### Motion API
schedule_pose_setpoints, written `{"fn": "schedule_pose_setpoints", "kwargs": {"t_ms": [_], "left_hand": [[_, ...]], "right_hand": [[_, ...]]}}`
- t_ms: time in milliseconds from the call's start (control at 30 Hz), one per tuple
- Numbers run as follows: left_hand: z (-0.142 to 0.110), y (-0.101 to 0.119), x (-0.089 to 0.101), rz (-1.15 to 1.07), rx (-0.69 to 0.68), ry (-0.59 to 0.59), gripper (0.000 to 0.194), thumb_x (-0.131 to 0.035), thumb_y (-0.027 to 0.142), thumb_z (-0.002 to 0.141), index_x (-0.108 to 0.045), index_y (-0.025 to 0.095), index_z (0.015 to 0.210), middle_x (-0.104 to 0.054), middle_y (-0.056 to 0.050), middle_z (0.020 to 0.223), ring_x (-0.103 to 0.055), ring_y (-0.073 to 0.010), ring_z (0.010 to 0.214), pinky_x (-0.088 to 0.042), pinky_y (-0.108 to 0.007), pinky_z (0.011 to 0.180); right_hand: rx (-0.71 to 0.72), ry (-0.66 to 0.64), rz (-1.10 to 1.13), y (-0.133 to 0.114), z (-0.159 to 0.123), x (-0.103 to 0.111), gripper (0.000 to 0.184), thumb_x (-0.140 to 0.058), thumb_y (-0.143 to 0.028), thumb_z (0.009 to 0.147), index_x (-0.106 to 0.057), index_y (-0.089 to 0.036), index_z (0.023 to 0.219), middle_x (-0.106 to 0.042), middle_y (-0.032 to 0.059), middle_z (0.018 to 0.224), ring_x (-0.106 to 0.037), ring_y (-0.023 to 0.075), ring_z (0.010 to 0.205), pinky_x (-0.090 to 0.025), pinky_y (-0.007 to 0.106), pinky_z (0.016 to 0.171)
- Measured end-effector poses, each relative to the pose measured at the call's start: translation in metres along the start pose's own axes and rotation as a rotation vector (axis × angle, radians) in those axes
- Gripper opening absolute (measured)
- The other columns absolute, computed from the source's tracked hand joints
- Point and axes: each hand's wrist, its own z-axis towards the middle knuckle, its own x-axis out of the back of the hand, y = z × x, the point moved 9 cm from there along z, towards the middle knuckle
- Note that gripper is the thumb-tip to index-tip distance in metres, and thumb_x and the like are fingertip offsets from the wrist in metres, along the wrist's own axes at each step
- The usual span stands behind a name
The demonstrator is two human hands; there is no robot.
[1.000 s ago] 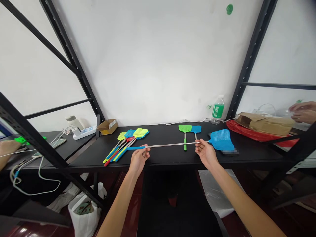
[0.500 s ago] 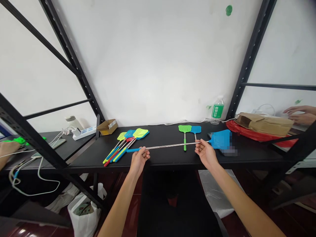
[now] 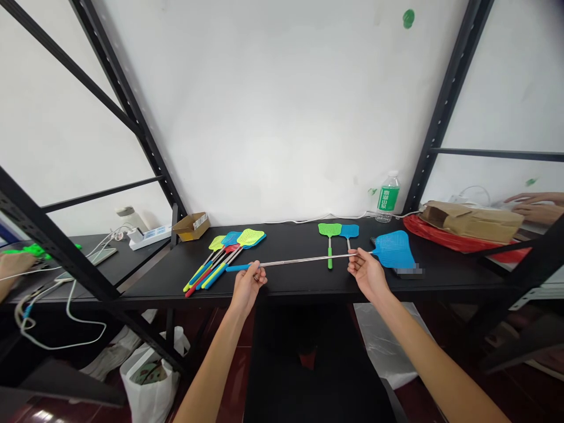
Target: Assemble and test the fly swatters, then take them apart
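Observation:
A blue fly swatter [image 3: 392,249] with a long, extended metal rod stretches sideways between my hands above the black table [image 3: 291,285]. My left hand [image 3: 250,286] pinches it where the blue handle meets the rod. Near the swatter's head, the fingers of my right hand [image 3: 365,271] are closed on the rod. Left of my hands lies a fanned pile of fly swatters [image 3: 227,258] in yellow, blue and red. Behind the rod, a short green fly swatter [image 3: 330,238] lies beside a short blue one [image 3: 349,231]. A dark flat object shows partly under the held swatter's head.
A small cardboard box [image 3: 191,226] stands at the back left, near a white power strip [image 3: 150,236]. A water bottle [image 3: 388,197] is at the back right. Farther right, a brown package [image 3: 476,221] rests on red plastic [image 3: 418,230]. Other people's hands show at both edges.
The blue swatter's head has turned so its flat face shows more fully. Both hands keep their hold on the rod and handle, in nearly the same place.

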Motion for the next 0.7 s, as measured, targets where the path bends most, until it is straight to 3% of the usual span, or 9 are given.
{"fn": "schedule_pose_setpoints", "kwargs": {"t_ms": [300,700], "left_hand": [[-0.0002,-0.0001,-0.0007,-0.007,-0.007,-0.009,0.029,-0.076,0.029,0.079,-0.056,0.014,0.064,-0.054,0.0,0.065,-0.045,-0.009,0.058,-0.039,-0.024,0.057],[-0.0026,0.0005,-0.0006,0.008,-0.002,0.004,0.042,-0.074,0.034,0.08,-0.052,0.015,0.05,-0.055,-0.003,0.061,-0.046,-0.0108,0.058,-0.041,-0.026,0.058]], "right_hand": [[-0.003,0.002,0.003,0.0002,0.0,0.0,0.017,-0.077,-0.032,0.072,-0.073,-0.015,0.076,-0.061,0.0014,0.06,-0.052,0.0098,0.051,-0.046,0.021,0.046],[0.011,-0.018,-0.001,0.0008,0.0007,0.0001,0.018,-0.076,-0.032,0.073,-0.073,-0.014,0.078,-0.06,0.0009,0.06,-0.053,0.0094,0.052,-0.046,0.02,0.046]]}}
